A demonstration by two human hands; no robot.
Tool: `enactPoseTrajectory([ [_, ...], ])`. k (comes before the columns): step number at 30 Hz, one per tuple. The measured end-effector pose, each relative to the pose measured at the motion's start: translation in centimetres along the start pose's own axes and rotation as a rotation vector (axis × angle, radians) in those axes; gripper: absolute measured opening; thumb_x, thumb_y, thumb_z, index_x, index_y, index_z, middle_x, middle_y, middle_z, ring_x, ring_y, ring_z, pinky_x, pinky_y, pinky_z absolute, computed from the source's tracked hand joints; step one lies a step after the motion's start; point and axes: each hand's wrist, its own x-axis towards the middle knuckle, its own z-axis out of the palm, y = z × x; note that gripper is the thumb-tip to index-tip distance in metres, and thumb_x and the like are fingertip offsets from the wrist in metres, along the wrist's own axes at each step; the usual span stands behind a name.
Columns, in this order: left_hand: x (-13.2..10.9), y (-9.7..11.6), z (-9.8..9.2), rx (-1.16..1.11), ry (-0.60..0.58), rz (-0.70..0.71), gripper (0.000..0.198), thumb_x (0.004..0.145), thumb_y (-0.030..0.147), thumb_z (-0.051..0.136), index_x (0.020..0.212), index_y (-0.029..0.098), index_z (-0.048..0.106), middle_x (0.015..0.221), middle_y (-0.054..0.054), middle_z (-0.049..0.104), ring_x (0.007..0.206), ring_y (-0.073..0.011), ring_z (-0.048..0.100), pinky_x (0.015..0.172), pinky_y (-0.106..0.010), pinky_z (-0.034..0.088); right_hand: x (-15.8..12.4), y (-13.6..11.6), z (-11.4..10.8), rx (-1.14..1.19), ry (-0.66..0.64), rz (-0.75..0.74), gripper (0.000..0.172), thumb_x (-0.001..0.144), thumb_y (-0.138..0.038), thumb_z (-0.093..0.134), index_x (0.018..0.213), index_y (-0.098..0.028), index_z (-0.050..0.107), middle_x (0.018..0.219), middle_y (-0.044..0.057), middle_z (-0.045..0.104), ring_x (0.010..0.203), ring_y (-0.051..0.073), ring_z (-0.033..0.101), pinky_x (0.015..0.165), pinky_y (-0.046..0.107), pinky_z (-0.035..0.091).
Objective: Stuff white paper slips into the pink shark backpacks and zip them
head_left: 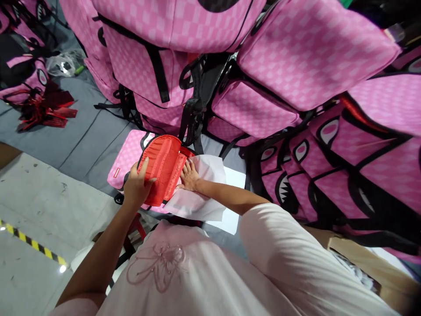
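A pink checkered backpack (126, 159) lies unzipped on the grey cloth, its red lining (163, 164) showing with a mesh pocket. My left hand (137, 183) grips the raised edge of its opened panel, thumb on the red side and the other fingers mostly hidden behind. At the opening's right side, my right hand (190, 175) lies with fingers spread. It rests over a thin white sheet (205, 199), whose left end reaches the bag. The fingertips are partly within the opening beside the red lining.
Stacked pink backpacks (292, 52) stand beyond my hands. More pink bags (329, 175) lie at the right, near a cardboard box (348, 250). Red strips (46, 107) and a clear plastic bag (66, 63) lie far left. White paper (232, 219) sits under the sheet.
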Motion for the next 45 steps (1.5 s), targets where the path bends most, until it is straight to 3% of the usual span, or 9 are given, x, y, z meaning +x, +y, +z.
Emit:
enactPoseTrajectory([
  [9,0.8,-1.2,0.5,-0.047,0.004,0.025,0.073,0.092,0.04,0.061,0.159,0.02,0.041,0.148,-0.021,0.05,0.127,-0.0378,0.06,0.098,-0.048,0.056,1.1,0.2,-0.2,0.128,0.071,-0.075,0.078,0.094,-0.047,0.052,0.163,-0.013,0.034,0.171,0.017,0.023,0.16,0.04,0.007,0.126,0.061,-0.008],
  [15,0.9,-2.0,0.8,-0.088,-0.009,0.042,0.074,0.092,0.04,0.061,0.159,0.016,0.04,0.147,-0.023,0.049,0.131,-0.0378,0.057,0.099,-0.047,0.055,-0.8,-4.7,0.4,0.213,-0.163,0.252,0.088,0.095,-0.046,0.048,0.164,0.003,0.019,0.171,0.027,0.011,0.159,0.044,0.005,0.127,0.061,0.008],
  [18,0.9,-2.3,1.1,-0.1,0.003,0.071,0.072,0.094,0.044,0.06,0.157,0.015,0.042,0.147,-0.024,0.049,0.132,-0.0374,0.056,0.1,-0.047,0.054,-1.5,-5.6,1.0,0.17,-0.138,0.15,0.091,0.095,-0.052,0.05,0.164,0.0,0.021,0.171,0.026,0.013,0.159,0.045,0.005,0.128,0.061,0.004],
  [23,0.8,-2.6,1.3,-0.095,0.002,0.047,0.073,0.095,0.051,0.059,0.157,0.016,0.042,0.145,-0.023,0.05,0.129,-0.0368,0.057,0.097,-0.045,0.056,-0.7,-2.4,0.4,0.092,-0.023,0.002,0.083,0.094,-0.051,0.053,0.16,-0.004,0.036,0.167,0.023,0.03,0.157,0.044,0.011,0.126,0.062,-0.01],
  [26,0.9,-2.8,1.4,-0.103,0.005,0.058,0.074,0.095,0.055,0.059,0.156,0.018,0.044,0.146,-0.022,0.05,0.13,-0.0362,0.057,0.101,-0.045,0.054,-0.3,-1.4,0.1,0.12,0.007,-0.011,0.083,0.095,-0.051,0.052,0.161,-0.004,0.034,0.169,0.023,0.025,0.158,0.044,0.008,0.127,0.062,-0.007],
  [33,0.8,-3.5,1.8,-0.139,-0.01,0.079,0.081,0.095,0.066,0.052,0.158,0.018,0.04,0.149,-0.022,0.047,0.131,-0.035,0.056,0.103,-0.043,0.052,-3.0,-5.4,1.4,0.185,-0.074,0.224,0.091,0.097,-0.048,0.049,0.165,0.001,0.013,0.171,0.028,0.006,0.159,0.043,0.008,0.126,0.059,0.013],
  [36,0.9,-3.5,1.7,-0.142,-0.015,0.082,0.082,0.095,0.068,0.05,0.158,0.017,0.04,0.149,-0.022,0.047,0.133,-0.0355,0.054,0.105,-0.044,0.05,-3.3,-6.0,2.1,0.162,-0.102,0.121,0.093,0.096,-0.054,0.052,0.163,0.002,0.02,0.17,0.029,0.012,0.159,0.043,0.007,0.128,0.059,0.007],
  [40,0.9,-3.4,1.6,-0.139,-0.037,0.085,0.082,0.095,0.069,0.047,0.157,0.015,0.041,0.148,-0.024,0.046,0.132,-0.0362,0.055,0.104,-0.045,0.051,-2.4,-3.8,2.5,0.097,-0.088,-0.046,0.096,0.094,-0.063,0.056,0.161,0.0,0.029,0.168,0.028,0.024,0.158,0.044,0.01,0.127,0.06,-0.002],
  [45,0.8,-3.6,1.8,-0.159,-0.022,0.083,0.08,0.095,0.067,0.051,0.157,0.017,0.042,0.148,-0.021,0.047,0.133,-0.0343,0.054,0.107,-0.043,0.049,-0.9,-4.0,2.2,0.066,-0.055,-0.061,0.097,0.091,-0.062,0.061,0.162,-0.003,0.031,0.167,0.027,0.026,0.156,0.046,0.014,0.125,0.065,-0.004],
])
